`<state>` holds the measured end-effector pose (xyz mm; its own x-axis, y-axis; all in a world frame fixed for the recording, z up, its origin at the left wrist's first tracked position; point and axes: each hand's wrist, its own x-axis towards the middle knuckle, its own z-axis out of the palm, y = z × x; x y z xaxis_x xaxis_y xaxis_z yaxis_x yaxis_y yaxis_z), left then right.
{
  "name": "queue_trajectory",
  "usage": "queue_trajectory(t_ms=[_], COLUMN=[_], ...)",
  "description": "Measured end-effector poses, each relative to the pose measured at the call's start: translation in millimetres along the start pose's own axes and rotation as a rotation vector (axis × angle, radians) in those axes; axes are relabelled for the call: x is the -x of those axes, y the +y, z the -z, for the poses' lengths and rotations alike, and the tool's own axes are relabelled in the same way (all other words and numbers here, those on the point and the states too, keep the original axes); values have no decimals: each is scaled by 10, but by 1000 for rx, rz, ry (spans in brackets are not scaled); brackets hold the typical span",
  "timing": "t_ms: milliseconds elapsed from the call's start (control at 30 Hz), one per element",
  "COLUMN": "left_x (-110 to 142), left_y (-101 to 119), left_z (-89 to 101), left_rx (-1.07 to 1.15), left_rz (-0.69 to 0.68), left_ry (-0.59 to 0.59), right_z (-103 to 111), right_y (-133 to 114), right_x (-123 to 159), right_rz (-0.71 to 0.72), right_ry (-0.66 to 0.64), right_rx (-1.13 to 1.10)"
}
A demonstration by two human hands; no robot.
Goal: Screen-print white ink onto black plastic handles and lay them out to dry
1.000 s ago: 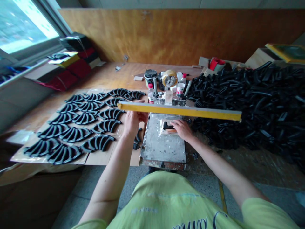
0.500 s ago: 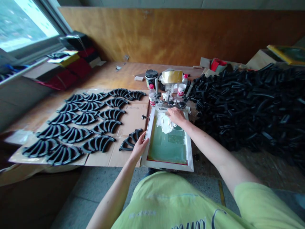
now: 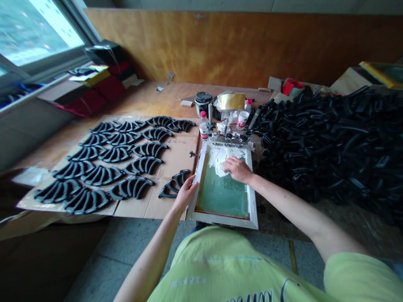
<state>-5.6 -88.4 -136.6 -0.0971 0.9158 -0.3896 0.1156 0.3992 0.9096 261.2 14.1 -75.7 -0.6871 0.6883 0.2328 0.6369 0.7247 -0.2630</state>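
Note:
A white-framed printing screen (image 3: 253,205) with a green mesh lies flat in front of me, with white ink smeared at its far end. My right hand (image 3: 237,169) is closed on a small white scraper, pressed on the mesh in the ink. My left hand (image 3: 187,192) grips the screen frame's left edge. Just left of that hand a pair of black curved plastic parts (image 3: 172,186) lies on brown cardboard (image 3: 176,157).
Several rows of black curved parts (image 3: 103,161) cover the cardboard at left. A big heap of the same parts (image 3: 333,138) fills the right. Behind the screen stand a black ink tin (image 3: 203,102), small bottles (image 3: 204,126) and a tape roll (image 3: 231,101). Window at far left.
The screen frame, raised a second ago, has come down flat. My right hand moved from the plate under it onto the mesh and drew back toward me through the ink. My left hand holds the frame's edge.

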Motion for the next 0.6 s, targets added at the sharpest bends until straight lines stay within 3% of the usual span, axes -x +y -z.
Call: queue_trajectory(t_ms=[67, 133, 267, 400, 500, 600], left_x=[12, 38, 151, 258, 225, 84], left_y=[27, 75, 308, 717, 1067, 1406], left_z=[-7, -12, 32, 151, 179, 89], left_rx=[-11, -12, -22, -38, 11, 196], left_rz=[8, 12, 6, -113, -158, -311], left_ry=[1, 2, 4, 31, 3, 42], right_z=[-49, -22, 185, 455, 576, 466], right_y=[-16, 9, 137, 400, 763, 1071], right_x=[85, 85, -280, -611, -463, -71], right_rz=[63, 35, -215, -370, -477, -705], right_ry=[-13, -31, 32, 159, 326, 388], right_rx=[-38, -75, -67, 19, -11, -66])
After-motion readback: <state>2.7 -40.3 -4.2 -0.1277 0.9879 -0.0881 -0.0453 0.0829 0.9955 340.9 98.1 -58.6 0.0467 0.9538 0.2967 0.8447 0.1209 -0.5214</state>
